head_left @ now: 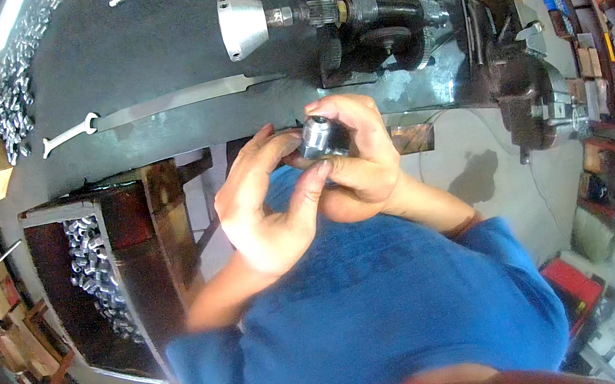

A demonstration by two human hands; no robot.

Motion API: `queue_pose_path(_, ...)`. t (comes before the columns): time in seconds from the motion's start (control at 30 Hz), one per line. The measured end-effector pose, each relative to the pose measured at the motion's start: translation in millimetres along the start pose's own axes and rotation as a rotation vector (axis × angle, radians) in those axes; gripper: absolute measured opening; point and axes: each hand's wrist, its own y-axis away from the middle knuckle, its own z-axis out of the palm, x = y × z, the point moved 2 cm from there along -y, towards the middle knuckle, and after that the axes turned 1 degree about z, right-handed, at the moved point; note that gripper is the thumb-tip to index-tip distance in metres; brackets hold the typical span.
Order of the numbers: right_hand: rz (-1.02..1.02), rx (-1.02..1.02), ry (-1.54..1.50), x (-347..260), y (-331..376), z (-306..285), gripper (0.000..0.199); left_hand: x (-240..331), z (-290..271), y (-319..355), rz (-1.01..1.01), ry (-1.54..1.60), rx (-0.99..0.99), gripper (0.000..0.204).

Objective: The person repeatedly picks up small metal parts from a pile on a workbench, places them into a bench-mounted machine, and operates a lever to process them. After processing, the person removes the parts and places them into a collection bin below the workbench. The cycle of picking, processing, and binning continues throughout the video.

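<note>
We see bright daylight glaring at the upper left, soft shadows on the floor (475, 172), strong fisheye bending, dark corners, and slight blur throughout.

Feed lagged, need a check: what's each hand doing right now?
Left hand: closed on the small metal cylinder.
Right hand: closed on the same cylinder.

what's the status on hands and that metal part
Both hands, left and right, grip on small shiny metal cylinder. Held above bench edge. Nothing in the way.

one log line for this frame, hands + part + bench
left hand: on metal part | right hand: gripping metal part | bench: wrench, flat blade, metal cone
</note>
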Motion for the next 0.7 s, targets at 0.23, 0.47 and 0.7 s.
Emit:
queue_pose_path(0.23, 0.089, -0.055, -0.154, 2.4, 15.1, -8.6, 0.035, -2.5, -2.8, -15.5, 0.145, 0.038, -0.142, 0.022)
queue_pose_path(0.47, 0.068, -0.099, -0.178, 5.7, 21.4, -16.9, 0.048, -4.0, -2.0, -17.2, 0.239, 0.129, -0.241, 0.025)
queue_pose_path(0.7, 0.100, -0.080, -0.227, 8.2, 21.4, -13.5, 0.042, -8.9, -2.1, -18.7, 0.259, 0.187, -0.325, 0.023)
